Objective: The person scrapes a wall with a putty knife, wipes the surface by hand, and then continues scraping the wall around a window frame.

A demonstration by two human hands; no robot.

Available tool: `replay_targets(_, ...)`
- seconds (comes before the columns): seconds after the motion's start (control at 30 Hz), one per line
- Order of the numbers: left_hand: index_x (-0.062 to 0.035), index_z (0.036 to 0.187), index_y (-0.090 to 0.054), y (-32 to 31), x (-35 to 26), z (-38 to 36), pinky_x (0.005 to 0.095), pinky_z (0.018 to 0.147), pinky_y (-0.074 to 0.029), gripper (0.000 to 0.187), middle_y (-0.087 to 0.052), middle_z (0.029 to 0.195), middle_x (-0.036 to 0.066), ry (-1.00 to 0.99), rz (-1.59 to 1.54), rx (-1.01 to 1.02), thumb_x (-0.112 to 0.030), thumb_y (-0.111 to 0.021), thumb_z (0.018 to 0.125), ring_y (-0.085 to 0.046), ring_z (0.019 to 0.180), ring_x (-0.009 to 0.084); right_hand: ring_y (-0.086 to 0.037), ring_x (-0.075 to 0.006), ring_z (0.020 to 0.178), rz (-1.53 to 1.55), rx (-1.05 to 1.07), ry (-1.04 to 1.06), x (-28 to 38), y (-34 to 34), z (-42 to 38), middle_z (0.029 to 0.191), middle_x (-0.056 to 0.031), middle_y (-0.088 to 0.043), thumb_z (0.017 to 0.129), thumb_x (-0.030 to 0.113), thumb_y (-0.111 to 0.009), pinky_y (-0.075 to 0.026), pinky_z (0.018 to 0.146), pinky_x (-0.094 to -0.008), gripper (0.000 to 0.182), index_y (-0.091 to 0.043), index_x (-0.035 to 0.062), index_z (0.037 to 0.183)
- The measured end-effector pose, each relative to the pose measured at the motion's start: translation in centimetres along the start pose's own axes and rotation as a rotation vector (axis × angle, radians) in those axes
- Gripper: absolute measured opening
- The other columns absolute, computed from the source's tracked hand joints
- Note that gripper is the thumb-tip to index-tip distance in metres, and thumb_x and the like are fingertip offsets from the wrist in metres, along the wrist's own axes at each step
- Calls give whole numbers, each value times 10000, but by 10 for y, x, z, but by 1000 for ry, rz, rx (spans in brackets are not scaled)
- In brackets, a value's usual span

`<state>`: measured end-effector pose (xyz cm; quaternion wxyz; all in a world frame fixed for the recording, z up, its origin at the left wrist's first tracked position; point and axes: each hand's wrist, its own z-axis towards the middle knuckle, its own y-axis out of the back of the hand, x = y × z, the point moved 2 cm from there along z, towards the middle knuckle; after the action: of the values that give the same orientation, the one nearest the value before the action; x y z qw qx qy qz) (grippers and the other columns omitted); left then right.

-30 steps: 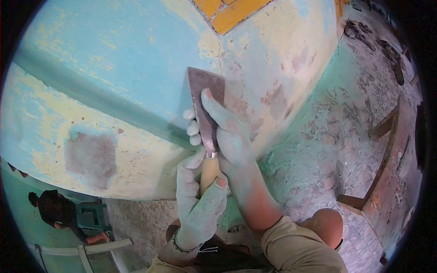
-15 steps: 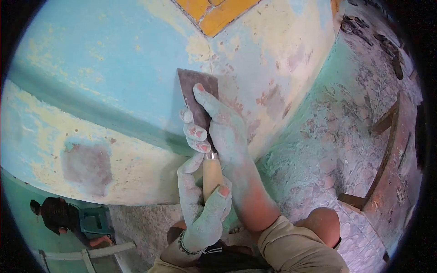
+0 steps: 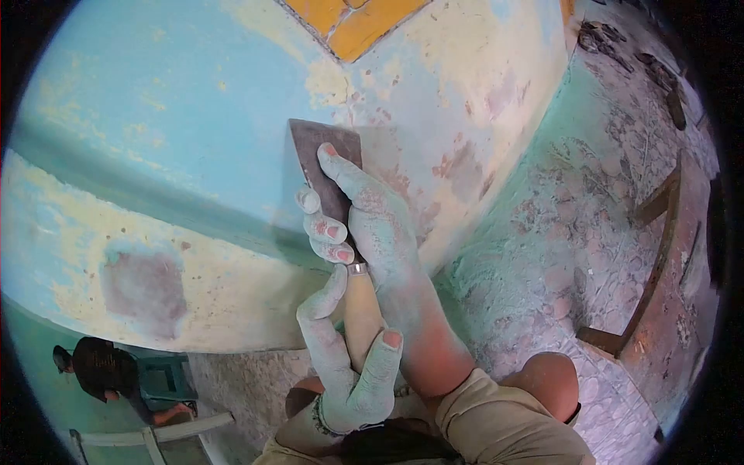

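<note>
Scraper [image 3: 336, 203] in the grasp of 2 hands, slightly tilted, with the dark blade [image 3: 305, 141] pointing away from the body and the pale handle [image 3: 361, 310] toward it. Blade and neck inside the right hand [image 3: 381, 221], closed on the metal: thumb flat along the upper face, 3 fingertips showing at the left edge, broad end of the blade projecting beyond the thumb. Handle in the left hand [image 3: 353, 391], curled around it: thumb at the right side, fingers at the left, just below the shiny collar [image 3: 356, 270]. Pale dust on the 2 hands; bracelet [image 3: 318, 419] at the left wrist. Under and beyond the blade, a curved painted surface [image 3: 194, 132] in worn blue and cream; contact with the blade's edge impossible to tell. Farther out on this surface, 1 orange-yellow panel [image 3: 353, 29] above and 1 grey-brown patch [image 3: 145, 291] at lower left. To the right, dusty floor [image 3: 519, 287] and a wooden frame [image 3: 659, 267]. At lower left, a person [image 3: 105, 368] in a dark shirt, next to a green stool [image 3: 164, 380] and near a whitish rail [image 3: 186, 427].
</note>
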<state>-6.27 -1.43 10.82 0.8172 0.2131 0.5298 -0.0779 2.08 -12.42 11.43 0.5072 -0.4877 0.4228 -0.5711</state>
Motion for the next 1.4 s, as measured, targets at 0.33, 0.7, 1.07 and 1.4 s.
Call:
replay_targets(0.33,-22,1382,-248,7,10,7,211,546,-333,666,-498,1008,96,87,-14,-96,-154,-624,848,-400,623,82,-466,-116,433,-84,-38,139,3,-6,7,656,-68,-545,941,305,-544,-332,337,-241,253,-523,53,922)
replay_targets(0.7,69,1361,-221,1,5,-5,332,981,-344,627,-334,1332,186,88,-4,-16,-89,-577,870,-387,1176,202,-450,-121,408,-94,-41,10,4,0,-3,643,-77,-539,942,275,-536,-320,316,-240,245,-504,32,934)
replay_targets(1.07,77,1357,-246,-2,15,9,336,1023,-303,589,-339,1336,181,19,-25,4,-64,-556,877,-367,1223,220,-459,-125,419,-172,-59,117,12,3,1,646,-82,-530,938,269,-542,-339,319,-245,237,-444,74,1032)
replay_targets(1.4,72,1361,-245,-7,1,14,320,998,-333,590,-330,1357,179,188,-139,-58,-35,-552,869,-365,1233,213,-445,-117,403,-184,-78,206,14,-1,7,657,-72,-534,944,241,-524,-319,310,-231,189,-454,72,994)
